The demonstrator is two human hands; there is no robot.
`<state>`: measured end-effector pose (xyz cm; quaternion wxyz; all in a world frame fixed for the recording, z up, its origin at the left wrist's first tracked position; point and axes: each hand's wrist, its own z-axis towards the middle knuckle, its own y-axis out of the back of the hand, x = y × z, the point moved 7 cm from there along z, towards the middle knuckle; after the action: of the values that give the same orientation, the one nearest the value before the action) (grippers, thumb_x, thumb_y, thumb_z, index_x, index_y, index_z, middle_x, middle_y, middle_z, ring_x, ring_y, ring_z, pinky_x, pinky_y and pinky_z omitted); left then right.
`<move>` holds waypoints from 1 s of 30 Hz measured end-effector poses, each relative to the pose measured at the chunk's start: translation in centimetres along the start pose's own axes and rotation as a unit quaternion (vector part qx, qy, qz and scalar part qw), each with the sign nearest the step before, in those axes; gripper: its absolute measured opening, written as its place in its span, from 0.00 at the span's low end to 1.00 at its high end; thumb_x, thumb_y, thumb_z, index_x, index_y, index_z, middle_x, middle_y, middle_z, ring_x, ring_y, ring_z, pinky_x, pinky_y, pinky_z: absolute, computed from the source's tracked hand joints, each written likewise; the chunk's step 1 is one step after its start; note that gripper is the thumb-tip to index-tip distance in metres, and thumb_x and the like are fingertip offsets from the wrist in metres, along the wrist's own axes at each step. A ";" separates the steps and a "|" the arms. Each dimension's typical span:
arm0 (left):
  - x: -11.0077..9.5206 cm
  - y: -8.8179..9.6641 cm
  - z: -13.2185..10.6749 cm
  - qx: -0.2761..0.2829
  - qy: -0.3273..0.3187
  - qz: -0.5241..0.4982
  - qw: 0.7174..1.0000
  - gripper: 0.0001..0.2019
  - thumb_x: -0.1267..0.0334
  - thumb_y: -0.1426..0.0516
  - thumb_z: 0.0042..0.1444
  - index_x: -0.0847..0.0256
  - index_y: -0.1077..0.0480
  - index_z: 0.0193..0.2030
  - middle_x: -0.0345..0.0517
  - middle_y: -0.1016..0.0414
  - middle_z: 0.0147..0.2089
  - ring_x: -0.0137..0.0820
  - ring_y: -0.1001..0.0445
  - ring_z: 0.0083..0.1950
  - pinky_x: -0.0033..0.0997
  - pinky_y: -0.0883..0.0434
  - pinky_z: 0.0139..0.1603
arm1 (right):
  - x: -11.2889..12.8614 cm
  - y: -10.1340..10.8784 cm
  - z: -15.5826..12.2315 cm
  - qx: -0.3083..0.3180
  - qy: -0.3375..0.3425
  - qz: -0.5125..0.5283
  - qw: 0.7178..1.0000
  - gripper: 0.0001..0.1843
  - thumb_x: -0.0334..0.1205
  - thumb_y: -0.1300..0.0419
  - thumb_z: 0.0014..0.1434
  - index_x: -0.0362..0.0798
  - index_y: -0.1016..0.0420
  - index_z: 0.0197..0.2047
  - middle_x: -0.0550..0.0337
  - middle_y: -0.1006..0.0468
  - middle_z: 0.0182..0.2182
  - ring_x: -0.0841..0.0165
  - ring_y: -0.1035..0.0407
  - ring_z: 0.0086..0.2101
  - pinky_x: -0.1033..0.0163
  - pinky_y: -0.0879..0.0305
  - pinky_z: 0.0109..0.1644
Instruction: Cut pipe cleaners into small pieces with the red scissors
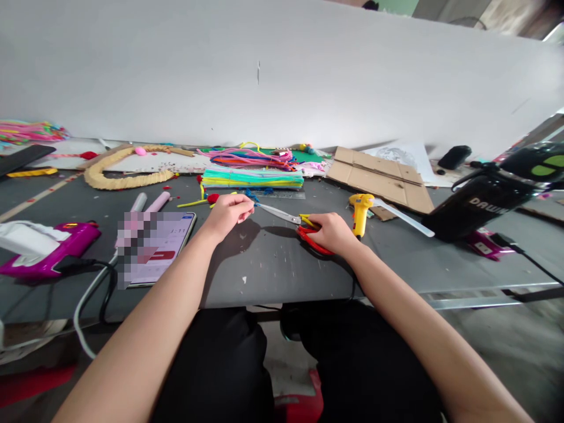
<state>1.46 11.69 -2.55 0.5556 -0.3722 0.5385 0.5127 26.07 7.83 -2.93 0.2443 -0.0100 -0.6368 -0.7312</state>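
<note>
My right hand (333, 231) grips the red and yellow handles of a pair of scissors (286, 216) lying low over the dark table (273, 264). The steel blades point left toward my left hand (229, 212). My left hand is closed in a pinch on a small blue pipe-cleaner piece (252, 198) right at the blade tips. A stack of green, yellow and blue pipe cleaners (252, 177) lies just beyond both hands.
A phone (155, 247) lies left of my left hand, with a pink glue gun (48, 249) and its cable farther left. A yellow glue gun (360, 211), cardboard (379, 176) and a tipped black bottle (489, 197) sit right. A yellow fuzzy loop (126, 170) and a white wall stand behind.
</note>
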 end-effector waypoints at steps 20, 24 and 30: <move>-0.1 -0.1 0.0 0.011 -0.014 -0.034 0.999 0.12 0.64 0.40 0.53 0.63 0.33 0.21 0.39 0.40 0.20 0.24 0.43 0.24 0.30 0.50 0.26 | 1.2 0.5 -0.2 0.030 -0.007 -0.163 0.986 0.22 0.58 0.49 0.59 0.50 0.23 0.32 0.56 0.21 0.31 0.65 0.33 0.31 0.61 0.58 0.30; -0.1 0.0 0.0 0.011 -0.013 -0.046 0.999 0.11 0.64 0.39 0.53 0.64 0.31 0.22 0.39 0.40 0.20 0.23 0.43 0.23 0.30 0.50 0.26 | 1.4 0.3 -0.1 0.046 -0.006 -0.180 0.982 0.24 0.59 0.51 0.60 0.50 0.22 0.32 0.55 0.20 0.31 0.65 0.31 0.30 0.61 0.58 0.30; -0.2 0.0 0.0 0.008 -0.013 -0.072 0.997 0.10 0.64 0.38 0.52 0.64 0.30 0.22 0.39 0.41 0.19 0.23 0.44 0.22 0.29 0.50 0.25 | 1.5 0.1 0.2 0.054 -0.001 -0.205 0.977 0.27 0.59 0.53 0.62 0.49 0.20 0.34 0.52 0.18 0.31 0.63 0.29 0.31 0.60 0.57 0.30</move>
<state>1.50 11.66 -2.39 0.6007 -0.3988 0.5075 0.4719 24.70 7.47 -2.31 0.0894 0.1332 -0.6640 -0.7303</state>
